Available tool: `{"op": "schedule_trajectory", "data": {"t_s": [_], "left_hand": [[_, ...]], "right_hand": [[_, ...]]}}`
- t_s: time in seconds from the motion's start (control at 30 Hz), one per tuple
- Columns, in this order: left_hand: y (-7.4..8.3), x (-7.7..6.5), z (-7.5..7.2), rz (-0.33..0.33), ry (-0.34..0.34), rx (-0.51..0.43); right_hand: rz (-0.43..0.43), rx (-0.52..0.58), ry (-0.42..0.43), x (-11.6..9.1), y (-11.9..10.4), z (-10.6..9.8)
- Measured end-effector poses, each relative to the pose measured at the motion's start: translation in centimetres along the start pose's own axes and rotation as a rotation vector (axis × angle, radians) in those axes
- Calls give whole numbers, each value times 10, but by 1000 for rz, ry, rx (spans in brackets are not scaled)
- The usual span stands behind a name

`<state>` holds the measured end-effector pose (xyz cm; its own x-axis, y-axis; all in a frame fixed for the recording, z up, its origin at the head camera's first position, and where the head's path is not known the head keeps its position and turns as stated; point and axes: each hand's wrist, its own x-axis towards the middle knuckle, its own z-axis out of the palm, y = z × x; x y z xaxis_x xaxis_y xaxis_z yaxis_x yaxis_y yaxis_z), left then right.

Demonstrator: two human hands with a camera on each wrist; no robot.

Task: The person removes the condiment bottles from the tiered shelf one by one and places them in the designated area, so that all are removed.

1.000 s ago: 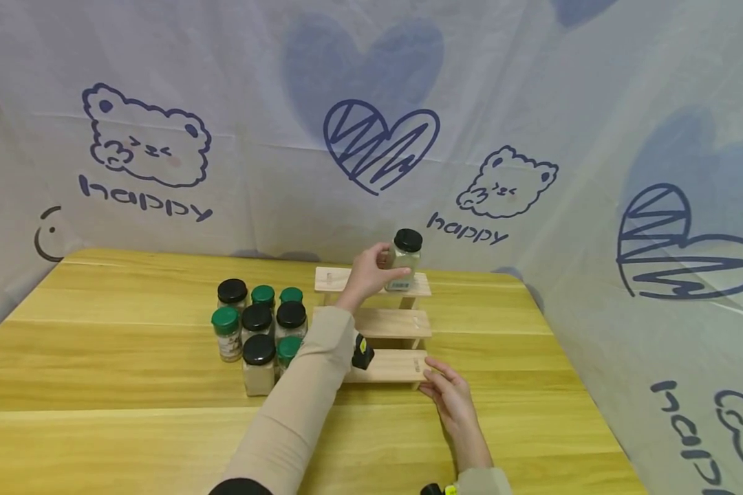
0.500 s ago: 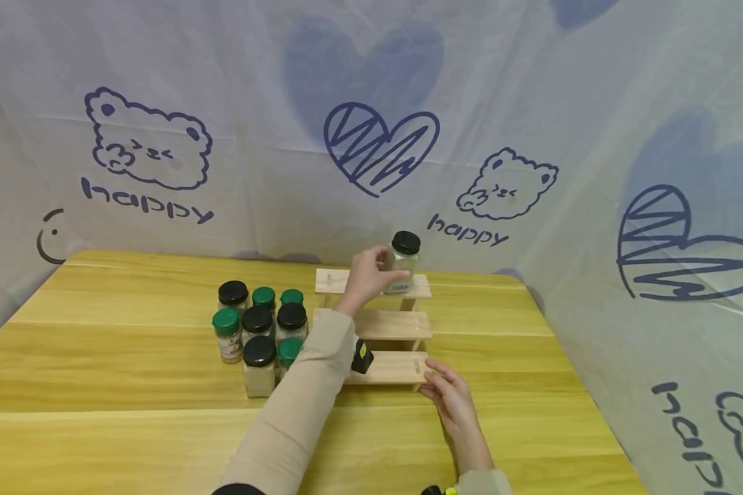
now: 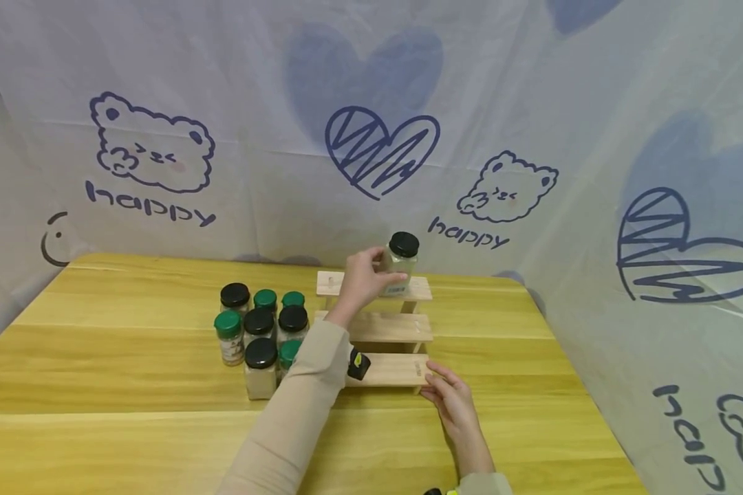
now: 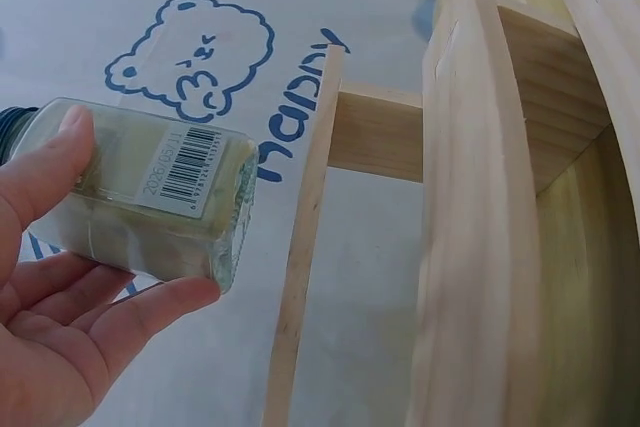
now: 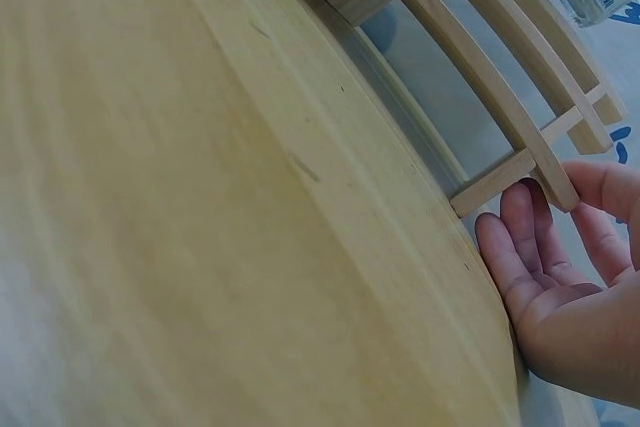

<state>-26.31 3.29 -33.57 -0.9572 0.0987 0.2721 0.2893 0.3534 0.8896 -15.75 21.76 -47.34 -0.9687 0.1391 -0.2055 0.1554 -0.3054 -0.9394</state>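
Observation:
My left hand [image 3: 362, 283] grips a clear glass spice jar [image 3: 402, 262] with a black lid, thumb on one side and fingers on the other. Pale contents and a barcode label [image 4: 185, 169] show in the left wrist view, where a gap separates the jar's base from the shelf edge. Below the jar stands a three-step wooden rack [image 3: 393, 326], its top shelf [image 3: 420, 289] nearest. At the right end of the lowest shelf [image 3: 386, 370], my right hand [image 3: 455, 402] holds the wood between its fingers, some of them underneath in the right wrist view.
Left of the rack, several jars stand grouped on the wooden table [image 3: 130, 371], some with black lids [image 3: 261, 353] and others with green lids [image 3: 228, 323]. My left forearm [image 3: 291, 419] overlaps part of the group and rack. A patterned cloth [image 3: 254, 179] hangs behind.
The left hand and jar have shifted slightly left over the top shelf. The right hand stays at the lowest shelf's end. The whole head view has tilted a little.

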Motion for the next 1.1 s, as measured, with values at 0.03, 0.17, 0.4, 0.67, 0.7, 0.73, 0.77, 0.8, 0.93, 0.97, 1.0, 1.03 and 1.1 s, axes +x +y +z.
{"op": "schedule_trajectory", "data": {"t_s": [0.03,0.17,0.4,0.67,0.7,0.73,0.77,0.8,0.93,0.97,1.0,1.03,1.1], "left_hand": [[0,-1,-1,-3,-1,-2],[0,-5,-2,4,0,-11],[-2,-16,-7,6,15,-34],[-3,-28,-12,6,19,-61],[-3,-30,-13,13,19,-63],[-3,-31,-13,21,19,-67],[-3,-32,-14,24,19,-74],[-4,-34,-14,27,19,-80],[-6,-41,-16,19,15,-105],[-6,-42,-17,11,16,-104],[-7,-44,-17,10,16,-101],[-7,-46,-18,9,16,-101],[-8,-49,-19,13,17,-93]], "right_hand": [[-1,-1,0,0,0,0],[0,-3,5,-1,0,1],[-8,1,1,0,-1,1],[-29,-6,-16,-2,1,1],[-49,-1,-37,-1,2,-1],[-66,7,-54,-1,4,-2],[-87,15,-73,0,5,-3],[-122,46,-123,2,9,-7],[-141,60,-150,4,11,-9],[-132,52,-135,3,11,-8],[-119,44,-117,3,10,-8],[-87,15,-68,1,6,-4],[-56,3,-33,0,3,-2]]}}
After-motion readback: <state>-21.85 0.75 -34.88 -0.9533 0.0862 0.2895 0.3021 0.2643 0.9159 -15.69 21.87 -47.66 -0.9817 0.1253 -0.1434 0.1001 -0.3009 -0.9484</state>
